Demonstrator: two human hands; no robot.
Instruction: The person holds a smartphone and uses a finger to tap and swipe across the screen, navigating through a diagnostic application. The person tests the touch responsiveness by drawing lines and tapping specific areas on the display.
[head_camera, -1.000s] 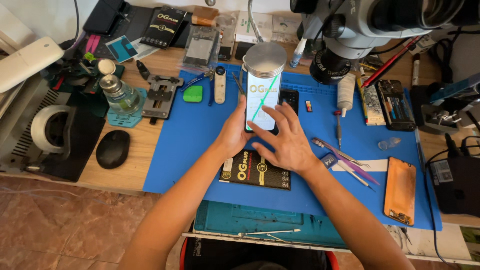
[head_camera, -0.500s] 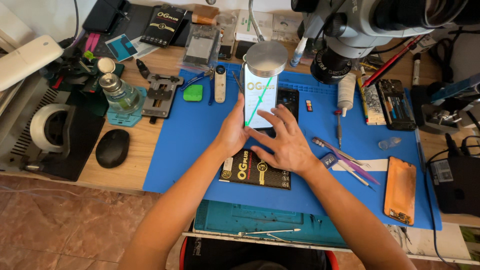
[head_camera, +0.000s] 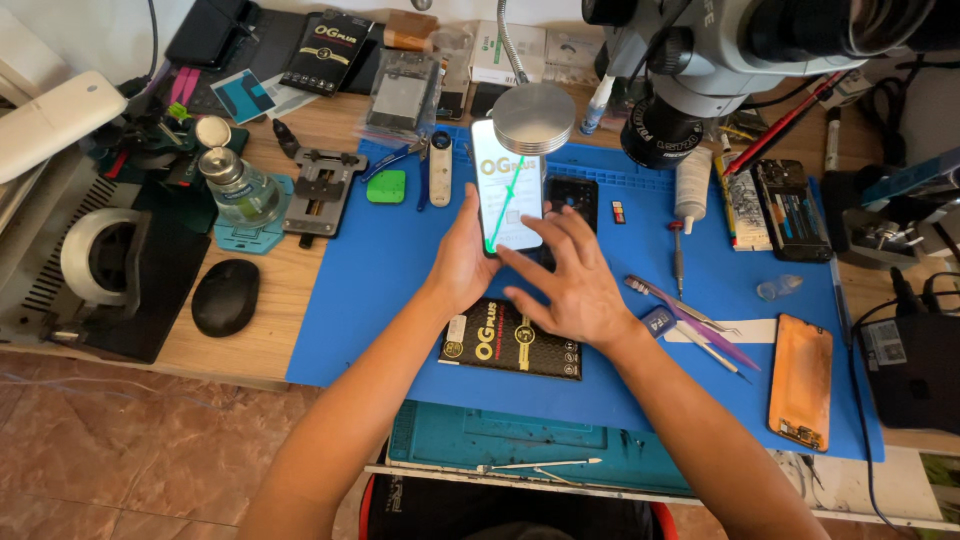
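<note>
My left hand (head_camera: 462, 262) grips the white-screened phone (head_camera: 508, 198) above the black flat box (head_camera: 512, 340); my right hand (head_camera: 572, 282), fingers spread, presses its protector film, green tab unpeeled.

The place is a phone repair workshop: a blue silicone work mat (head_camera: 400, 280) covers the wooden bench, with a grey stereo microscope (head_camera: 720, 60), purple tweezers (head_camera: 700, 325) and a dismantled phone board (head_camera: 790, 210).

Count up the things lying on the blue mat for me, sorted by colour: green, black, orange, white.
Green: 1, the green pad
Black: 2, the black box and the black phone
Orange: 1, the orange phone back
White: 1, the white tool
Total: 5
</note>
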